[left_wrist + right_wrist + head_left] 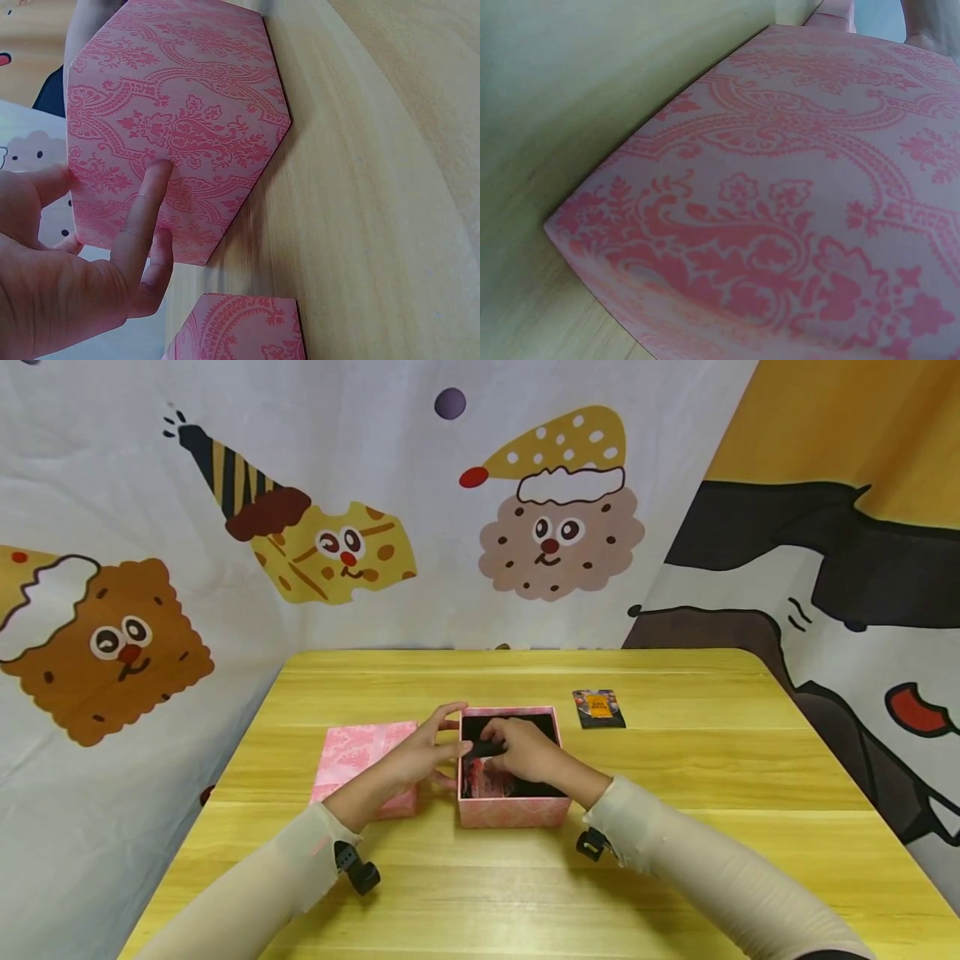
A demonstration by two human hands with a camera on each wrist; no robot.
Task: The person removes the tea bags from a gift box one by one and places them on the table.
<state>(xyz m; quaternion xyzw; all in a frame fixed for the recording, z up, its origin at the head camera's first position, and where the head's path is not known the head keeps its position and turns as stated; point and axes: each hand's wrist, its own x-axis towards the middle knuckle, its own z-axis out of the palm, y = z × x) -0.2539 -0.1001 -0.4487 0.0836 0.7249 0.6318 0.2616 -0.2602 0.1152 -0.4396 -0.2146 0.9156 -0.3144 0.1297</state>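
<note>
Two hands at one pink box (514,814), lower middle of the head view. Right hand (527,750) is inside, over the rim, fingers bent; looks like it pinches a dark strip (487,749) between thumb and fingers, though the grip is partly covered. Left hand (418,753) is at the box's left wall, fingers spread and fairly straight, one fingertip on the outside wall in the left wrist view; no object gripped.

Key relation: the strip lies crosswise in the frame, left-right, in the left half of the box, its left end right by a left fingertip, its right end under the right fingers. Right hand is the nearer one for the contents; left is at the wall. Just below the strip, a reddish shiny packet (486,782) lies in the box's lower left. Can't tell if strip and packet are one piece.

Lid (348,758) is left of the box, partly behind the left hand and forearm. Black pouch (600,710) is up and right of the box, apart from it.

Hidden: box floor under the right hand; the packet's far end. Right wrist view is all box wall, no right fingers. Print unreadable.
</note>
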